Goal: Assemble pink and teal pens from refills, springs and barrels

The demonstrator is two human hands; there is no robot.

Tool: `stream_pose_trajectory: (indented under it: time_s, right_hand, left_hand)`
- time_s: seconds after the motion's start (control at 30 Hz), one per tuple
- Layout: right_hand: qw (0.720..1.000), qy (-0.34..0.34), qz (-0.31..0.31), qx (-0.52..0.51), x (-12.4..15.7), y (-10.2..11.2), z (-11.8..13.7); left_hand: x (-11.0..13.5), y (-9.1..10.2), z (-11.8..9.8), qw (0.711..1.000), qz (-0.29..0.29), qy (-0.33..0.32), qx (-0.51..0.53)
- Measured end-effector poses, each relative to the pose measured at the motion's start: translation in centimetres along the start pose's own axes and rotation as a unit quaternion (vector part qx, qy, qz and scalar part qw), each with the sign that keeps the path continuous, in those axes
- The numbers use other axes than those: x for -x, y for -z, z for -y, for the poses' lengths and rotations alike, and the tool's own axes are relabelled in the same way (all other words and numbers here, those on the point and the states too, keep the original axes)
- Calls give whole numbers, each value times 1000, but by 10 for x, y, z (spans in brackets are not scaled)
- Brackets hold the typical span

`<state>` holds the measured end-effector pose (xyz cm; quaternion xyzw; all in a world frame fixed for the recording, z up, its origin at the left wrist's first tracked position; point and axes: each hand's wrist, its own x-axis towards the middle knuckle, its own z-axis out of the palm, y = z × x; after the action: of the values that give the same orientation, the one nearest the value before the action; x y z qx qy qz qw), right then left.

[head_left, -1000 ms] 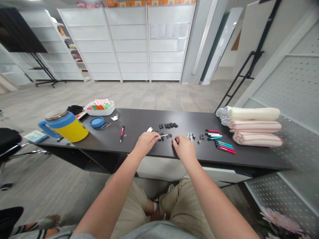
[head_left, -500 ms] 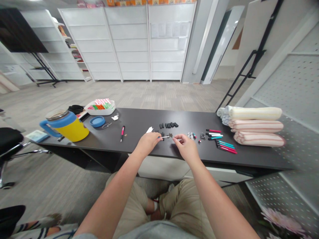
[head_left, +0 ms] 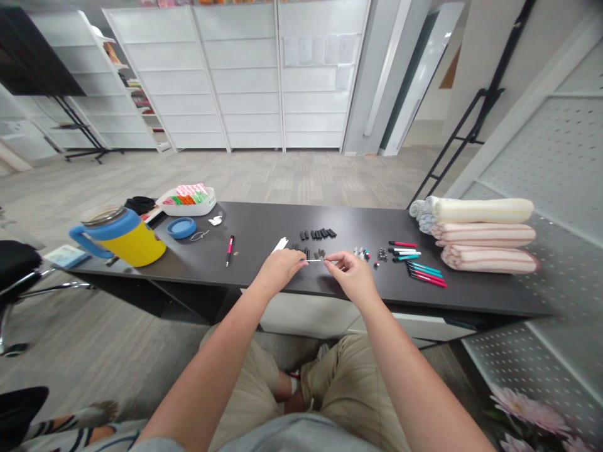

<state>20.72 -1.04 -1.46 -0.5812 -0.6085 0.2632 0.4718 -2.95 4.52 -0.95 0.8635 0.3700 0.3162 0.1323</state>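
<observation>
Just above the dark table, a thin white pen refill (head_left: 315, 260) lies level between my two hands. My left hand (head_left: 281, 270) pinches its left end. At its right end are the closed thumb and forefinger of my right hand (head_left: 351, 274); anything small between them is too tiny to make out. Behind the refill lie a little pile of small springs (head_left: 320, 253) and several short black tubes (head_left: 323, 234). More white refills (head_left: 281, 243) are beside my left hand. Small metal and coloured pen parts (head_left: 362, 253) sit to the right of my right hand.
Pink, white and teal pen barrels (head_left: 426, 274) lie right, before rolled towels (head_left: 487, 233). A pink-black pen (head_left: 229, 251) lies left. Further left are a blue lid (head_left: 181, 228), a yellow-blue mug (head_left: 134, 242) and a white tray (head_left: 207, 205) of colourful packets. The table's front edge (head_left: 396, 303) is near.
My right fingertips have come left against the refill's right end, closing the small gap that was there. My left hand still pinches the refill. The view has tilted slightly.
</observation>
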Motion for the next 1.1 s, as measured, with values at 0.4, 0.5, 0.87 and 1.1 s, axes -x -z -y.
stream_pose_trajectory:
  time_s: [0.4, 0.5, 0.87, 1.1]
  right_hand:
    - [1000, 0, 3, -9, 0, -1, -1]
    - [1000, -1, 19, -12, 0, -2, -2]
    - [997, 37, 68, 5, 1, -6, 5]
    - [997, 39, 70, 11, 1, -8, 1]
  left_hand:
    - [1, 2, -3, 993, 48, -10, -107]
    - [1, 4, -5, 989, 59, -19, -133]
    - [4, -2, -2, 988, 60, -62, -125]
    - [9, -3, -2, 991, 37, -52, -117]
